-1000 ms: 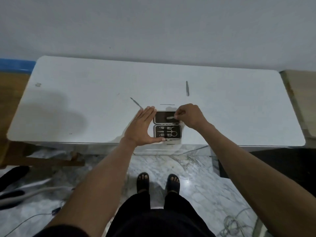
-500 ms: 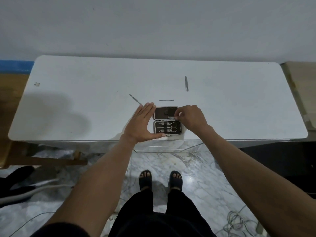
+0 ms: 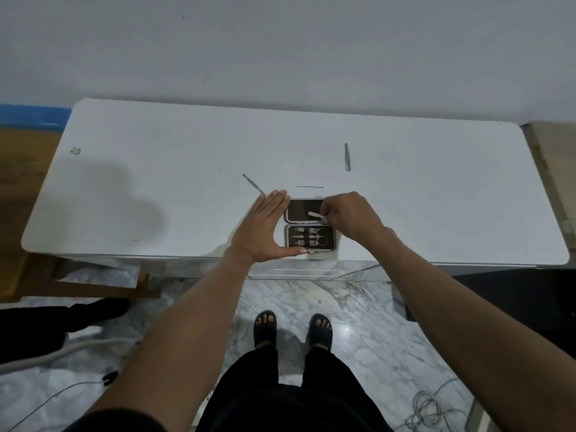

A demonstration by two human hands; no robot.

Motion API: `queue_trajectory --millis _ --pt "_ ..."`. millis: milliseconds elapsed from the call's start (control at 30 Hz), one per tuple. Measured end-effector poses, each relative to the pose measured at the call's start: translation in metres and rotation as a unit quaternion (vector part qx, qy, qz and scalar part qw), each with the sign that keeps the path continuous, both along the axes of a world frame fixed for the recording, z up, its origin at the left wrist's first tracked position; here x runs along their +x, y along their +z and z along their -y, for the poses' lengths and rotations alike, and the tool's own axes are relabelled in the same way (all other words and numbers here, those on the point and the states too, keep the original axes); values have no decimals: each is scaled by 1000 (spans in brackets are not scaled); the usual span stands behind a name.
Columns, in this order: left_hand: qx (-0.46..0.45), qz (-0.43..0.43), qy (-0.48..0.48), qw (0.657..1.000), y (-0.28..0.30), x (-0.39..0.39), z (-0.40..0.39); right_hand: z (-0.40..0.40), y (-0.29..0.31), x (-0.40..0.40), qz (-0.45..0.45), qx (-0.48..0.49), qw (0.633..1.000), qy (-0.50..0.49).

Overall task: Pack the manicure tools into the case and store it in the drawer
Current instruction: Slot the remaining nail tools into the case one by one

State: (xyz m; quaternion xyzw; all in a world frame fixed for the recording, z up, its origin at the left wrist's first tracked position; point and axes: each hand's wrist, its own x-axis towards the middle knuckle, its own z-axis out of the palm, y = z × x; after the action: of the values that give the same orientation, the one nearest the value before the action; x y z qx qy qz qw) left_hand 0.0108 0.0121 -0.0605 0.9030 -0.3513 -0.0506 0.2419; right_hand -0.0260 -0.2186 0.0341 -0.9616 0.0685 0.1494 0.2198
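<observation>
A small dark manicure case [image 3: 299, 210] lies open near the front edge of the white table [image 3: 156, 182]. Its near half holds scissors [image 3: 318, 234] and several small metal tools under a strap. My right hand [image 3: 349, 218] pinches a small flat metal tool [image 3: 314, 215] over the case's far half. My left hand [image 3: 265, 230] lies flat against the case's left side, fingers together, thumb along its front edge. Three loose tools rest on the table: a slim pusher [image 3: 253, 183] by my left fingertips, a thin rod [image 3: 309, 187] behind the case, and tweezers [image 3: 347, 157] farther back.
A mirrored drawer front [image 3: 299, 269] shows under the table's front edge. A wooden frame [image 3: 78, 288] stands at the left, a wooden surface [image 3: 558, 157] at the right. Cables [image 3: 430, 410] lie on the marble floor by my feet.
My right hand has shifted slightly, and the small tool it pinches now sits over the case's far half. My left hand stays against the case.
</observation>
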Motion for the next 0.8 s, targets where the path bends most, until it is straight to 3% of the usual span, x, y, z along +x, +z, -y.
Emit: queue_trajectory --millis 333,800 --pt "-2 0 1 1000 0 0 0 1 0 -3 6 -39 998 47" --pt "5 -1 1 1000 1 1 1 5 -4 -2 -14 -60 998 27"
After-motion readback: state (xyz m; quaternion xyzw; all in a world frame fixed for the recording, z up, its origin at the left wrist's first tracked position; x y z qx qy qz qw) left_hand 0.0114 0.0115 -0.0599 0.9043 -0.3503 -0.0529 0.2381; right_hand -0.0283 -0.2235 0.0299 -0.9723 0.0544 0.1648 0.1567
